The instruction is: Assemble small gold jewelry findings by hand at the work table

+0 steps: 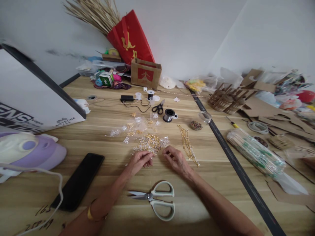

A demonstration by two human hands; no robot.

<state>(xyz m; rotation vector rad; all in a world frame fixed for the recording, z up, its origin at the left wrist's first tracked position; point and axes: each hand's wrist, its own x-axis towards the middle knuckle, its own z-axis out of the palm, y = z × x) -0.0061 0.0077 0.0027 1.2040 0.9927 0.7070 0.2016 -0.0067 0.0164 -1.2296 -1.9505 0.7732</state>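
Note:
A pile of small gold and silver jewelry findings (149, 143) lies mid-table. My left hand (142, 161) is at its near edge, thumb and fingers pinched together; what they hold is too small to make out. Just right of it, my right hand (176, 159) has its fingertips curled and pressed together near a small clear bag of silver rings (164, 141). Anything between those fingertips is too small to name. Beyond the right hand lie gold chains (186, 141). White-handled scissors (157, 200) rest between my forearms, blades pointing left.
At left are a black phone (80, 182), a purple and white device (36, 150) and a white box (36, 95). Behind the pile are black scissors (158, 108) and a wire spool (169, 115). A dark strip (231, 154) crosses the right side, near packaged sticks (256, 152) and small baskets (221, 100).

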